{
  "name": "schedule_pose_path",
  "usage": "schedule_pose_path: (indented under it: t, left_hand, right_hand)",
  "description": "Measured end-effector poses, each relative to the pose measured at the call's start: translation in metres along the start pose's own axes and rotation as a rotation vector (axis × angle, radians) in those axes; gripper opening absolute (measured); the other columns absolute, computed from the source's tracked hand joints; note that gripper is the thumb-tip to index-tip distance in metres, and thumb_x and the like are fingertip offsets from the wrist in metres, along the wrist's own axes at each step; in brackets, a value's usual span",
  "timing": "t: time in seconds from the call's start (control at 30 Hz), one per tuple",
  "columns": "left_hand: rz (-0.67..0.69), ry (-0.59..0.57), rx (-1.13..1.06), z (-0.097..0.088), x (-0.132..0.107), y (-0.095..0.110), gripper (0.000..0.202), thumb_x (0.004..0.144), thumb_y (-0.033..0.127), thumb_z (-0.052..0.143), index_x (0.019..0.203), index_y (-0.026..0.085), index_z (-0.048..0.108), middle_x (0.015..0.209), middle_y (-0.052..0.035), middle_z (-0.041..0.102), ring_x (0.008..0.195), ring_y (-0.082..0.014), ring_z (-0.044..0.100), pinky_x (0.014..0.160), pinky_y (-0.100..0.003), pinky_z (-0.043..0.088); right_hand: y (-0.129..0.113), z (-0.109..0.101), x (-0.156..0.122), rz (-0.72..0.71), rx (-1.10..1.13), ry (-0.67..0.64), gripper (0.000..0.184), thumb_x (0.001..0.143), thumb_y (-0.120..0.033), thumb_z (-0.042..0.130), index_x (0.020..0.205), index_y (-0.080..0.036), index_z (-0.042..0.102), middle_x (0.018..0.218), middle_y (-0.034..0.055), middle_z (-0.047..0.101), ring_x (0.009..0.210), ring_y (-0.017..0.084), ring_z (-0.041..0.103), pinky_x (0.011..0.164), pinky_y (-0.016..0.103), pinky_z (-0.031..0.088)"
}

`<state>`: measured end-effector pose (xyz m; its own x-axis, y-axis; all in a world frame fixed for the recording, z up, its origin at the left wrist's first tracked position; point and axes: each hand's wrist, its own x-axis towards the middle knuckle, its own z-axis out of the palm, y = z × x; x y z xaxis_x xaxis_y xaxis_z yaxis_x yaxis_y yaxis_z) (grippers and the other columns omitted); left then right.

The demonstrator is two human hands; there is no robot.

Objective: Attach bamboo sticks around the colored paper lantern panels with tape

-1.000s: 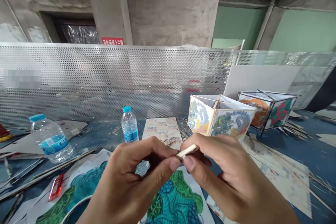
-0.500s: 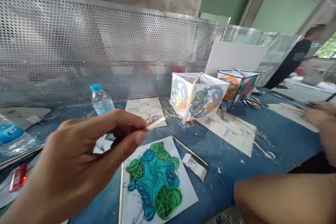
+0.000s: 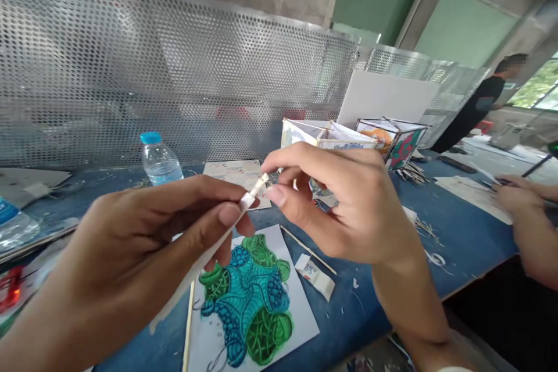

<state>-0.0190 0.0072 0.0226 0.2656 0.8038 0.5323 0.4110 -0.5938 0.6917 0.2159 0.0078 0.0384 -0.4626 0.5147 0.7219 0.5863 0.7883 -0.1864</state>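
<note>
My left hand (image 3: 143,244) pinches a thin pale stick with a white strip (image 3: 244,202) trailing down from it, held above the blue table (image 3: 462,238). My right hand (image 3: 344,203) is just to the right of it, thumb and forefinger curled at the stick's upper tip. Under my hands lies a paper sheet painted in blue and green (image 3: 253,296). A paper lantern box (image 3: 325,133) with painted sides stands behind my right hand, partly hidden.
A water bottle (image 3: 157,158) stands at the perforated metal screen (image 3: 174,75). A second painted lantern (image 3: 396,139) is to the right. A small folded label (image 3: 314,274) and a loose stick (image 3: 307,250) lie on the table. Another person's hand (image 3: 523,197) works at the right; someone stands beyond.
My right hand came back up from the lower right to the stick's tip. A white strip now hangs from the stick. The view shifted slightly.
</note>
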Motion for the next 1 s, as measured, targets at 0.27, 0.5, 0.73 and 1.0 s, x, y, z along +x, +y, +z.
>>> schedule_pose_path:
  t: [0.27,0.5,0.73,1.0]
  left_hand:
    - [-0.051,-0.244,-0.085,0.002,0.002,-0.010,0.020,0.100,0.032,0.058,0.094,0.023,0.075,0.070,0.0052,0.072,0.049,-0.0059,0.061,0.048,-0.013,0.047]
    - [0.053,-0.120,0.045,0.016,0.004,-0.005,0.015,0.097,0.038,0.064,0.096,0.028,0.075,0.066,0.0060,0.073,0.046,-0.0077,0.058,0.042,-0.014,0.043]
    - [0.154,-0.077,0.187,0.018,0.005,-0.006,0.012,0.099,0.031,0.063,0.098,0.025,0.073,0.067,0.0064,0.073,0.049,-0.0077,0.061,0.046,-0.017,0.042]
    - [0.058,-0.086,0.218,0.005,0.007,-0.006,0.011,0.100,0.027,0.058,0.101,0.028,0.069,0.074,0.0091,0.073,0.054,-0.0055,0.059,0.050,-0.014,0.044]
  right_hand:
    - [0.013,0.009,-0.001,-0.105,0.146,-0.047,0.012,0.103,-0.024,0.059,0.109,-0.024,0.069,0.092,-0.0004,0.075,0.077,0.013,0.069,0.073,0.026,0.054]
    - [0.026,0.011,-0.001,-0.157,0.178,-0.113,0.011,0.104,-0.023,0.058,0.108,-0.024,0.069,0.094,0.0011,0.077,0.082,0.016,0.072,0.076,0.028,0.055]
    - [0.022,-0.002,0.012,-0.267,-0.128,-0.115,0.020,0.106,-0.035,0.055,0.109,-0.020,0.069,0.085,0.0015,0.074,0.075,0.016,0.069,0.068,0.030,0.049]
    - [0.025,-0.005,0.161,-0.830,-0.782,-0.247,0.030,0.096,-0.009,0.047,0.072,-0.019,0.063,0.062,-0.0093,0.049,0.069,0.005,0.053,0.063,0.029,0.030]
